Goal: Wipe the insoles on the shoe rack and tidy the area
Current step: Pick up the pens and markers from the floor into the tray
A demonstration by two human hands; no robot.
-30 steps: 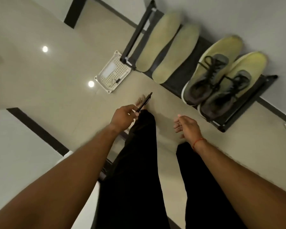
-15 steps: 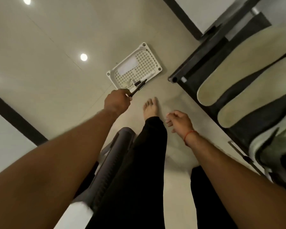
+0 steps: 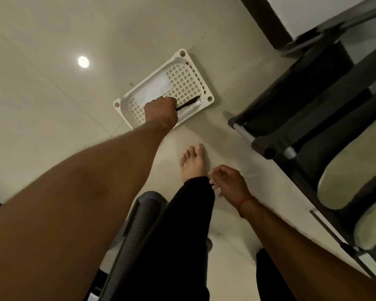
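My left hand [image 3: 161, 112] is closed around a black pen [image 3: 188, 103] and reaches down into a white perforated basket [image 3: 183, 56] on the floor; the pen's tip lies over the basket's near right corner. A white cloth or sheet [image 3: 154, 89] lies inside the basket. My right hand [image 3: 228, 182] hangs loose and holds nothing, fingers apart, beside my leg. On the right, two pale yellow insoles [image 3: 352, 170] lie on the black shoe rack [image 3: 291, 109], cut off by the frame edge.
My bare foot [image 3: 193, 161] stands on the beige tiled floor between the basket and the rack. A grey chair arm [image 3: 143, 216] sits beside my left leg. A dark strip [image 3: 267, 20] runs along the wall at the top.
My left hand has gone from above my knee down into the basket with the pen. The view has swung left and closer, so the shoes have left the frame.
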